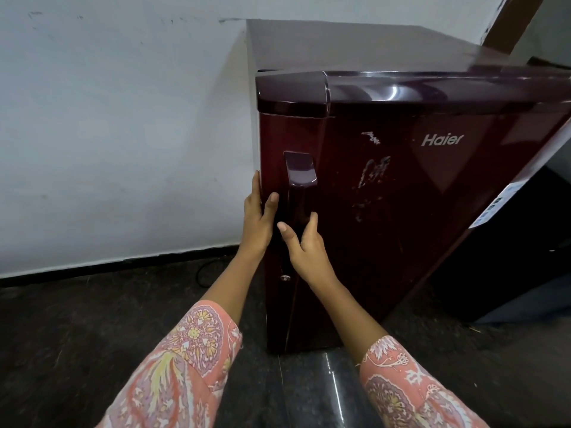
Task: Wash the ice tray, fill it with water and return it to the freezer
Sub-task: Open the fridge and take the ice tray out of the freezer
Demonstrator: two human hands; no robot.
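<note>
Fridge (401, 211), maroon and closed, stands on a dark stone floor (92, 319) against a white wall (123, 118) (the maker's name, Haier, shows on the door). A person in patterned pink sleeves (185, 366) has both hands at its left edge. The left hand (258, 217) lies straight-fingered along the side of the door, thumb on the front. The right hand (304, 245) curls thumb and fingers around the long door handle (298, 193).
</note>
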